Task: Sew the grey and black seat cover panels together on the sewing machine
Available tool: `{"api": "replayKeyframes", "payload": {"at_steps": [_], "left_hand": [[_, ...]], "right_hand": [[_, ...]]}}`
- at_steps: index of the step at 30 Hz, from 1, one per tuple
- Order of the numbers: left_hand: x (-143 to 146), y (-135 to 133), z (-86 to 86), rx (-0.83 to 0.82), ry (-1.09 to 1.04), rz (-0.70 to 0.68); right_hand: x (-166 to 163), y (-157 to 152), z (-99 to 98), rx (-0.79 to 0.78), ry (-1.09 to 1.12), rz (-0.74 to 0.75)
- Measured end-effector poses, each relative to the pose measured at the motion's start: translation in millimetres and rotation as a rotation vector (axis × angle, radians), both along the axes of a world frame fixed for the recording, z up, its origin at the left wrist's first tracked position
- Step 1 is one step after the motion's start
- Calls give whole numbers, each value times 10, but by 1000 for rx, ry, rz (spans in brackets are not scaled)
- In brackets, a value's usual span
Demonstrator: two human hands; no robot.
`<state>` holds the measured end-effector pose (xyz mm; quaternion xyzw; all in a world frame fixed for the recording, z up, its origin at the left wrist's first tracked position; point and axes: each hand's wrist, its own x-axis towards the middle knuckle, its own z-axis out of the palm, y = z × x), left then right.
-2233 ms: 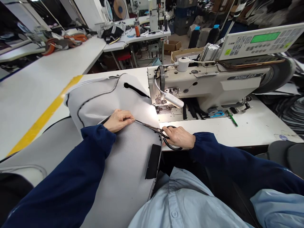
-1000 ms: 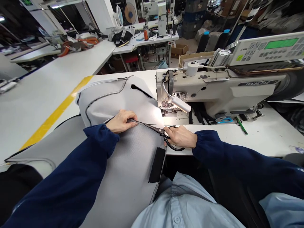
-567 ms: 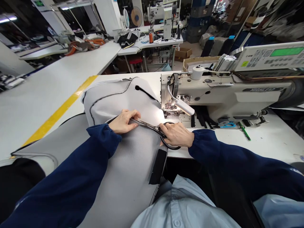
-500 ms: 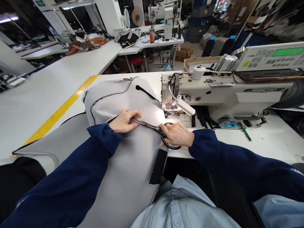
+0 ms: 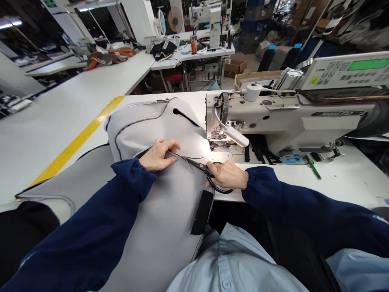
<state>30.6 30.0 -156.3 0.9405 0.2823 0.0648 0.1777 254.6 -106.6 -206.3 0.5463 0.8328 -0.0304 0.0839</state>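
My right hand [image 5: 228,175] is closed around the black handles of a pair of scissors [image 5: 201,166]. Their blades point left, toward the fingers of my left hand [image 5: 160,155]. Between its thumb and fingers, my left hand pinches a raised seam edge of the grey fabric piece [image 5: 161,211]. Thin dark thread ends lie by the blades. The fabric spreads over the table and down toward my lap; it has dark piping, a black slit [image 5: 185,116] at the top and a black patch [image 5: 202,212] at its right edge.
A sewing machine [image 5: 288,115] with a lit lamp [image 5: 236,136] stands just right of the fabric. A green pen-like item [image 5: 313,167] lies beside its base. Yellow tape [image 5: 82,136] crosses the white table at left. Another machine table [image 5: 194,56] stands behind.
The scissors have tilted slightly and their handles have shifted a little down and right. Loose thread ends now show by the blades. My left hand stays nearly in place.
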Motion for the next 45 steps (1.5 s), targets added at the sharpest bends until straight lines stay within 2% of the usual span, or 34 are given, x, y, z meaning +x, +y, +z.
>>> {"api": "replayKeyframes", "payload": {"at_steps": [9, 13, 18, 22, 27, 31, 34, 37, 41, 45], "left_hand": [[12, -28, 17, 4, -9, 9], [15, -43, 26, 8, -6, 23], [23, -35, 14, 22, 12, 25], [0, -102, 12, 163, 50, 2], [-28, -263, 54, 399, 112, -23], [118, -332, 81, 385, 217, -10], [305, -360, 83, 355, 299, -35], [462, -373, 84, 329, 363, -15], [559, -358, 78, 196, 400, 16], [545, -403, 52, 157, 261, 45]], "right_hand": [[-35, 8, 38, 85, -18, -19], [-47, 9, -7, 89, -15, 10], [8, -67, -53, 83, 31, -30], [332, -264, -120, 97, 26, -154], [977, -688, -286, -20, -150, -380], [1232, -876, -253, -68, -223, -485], [1108, -819, -147, 51, -153, -402], [745, -616, -121, 176, 198, -229], [222, -261, -277, 96, 625, -101], [87, -136, -459, 105, 768, -85]]}}
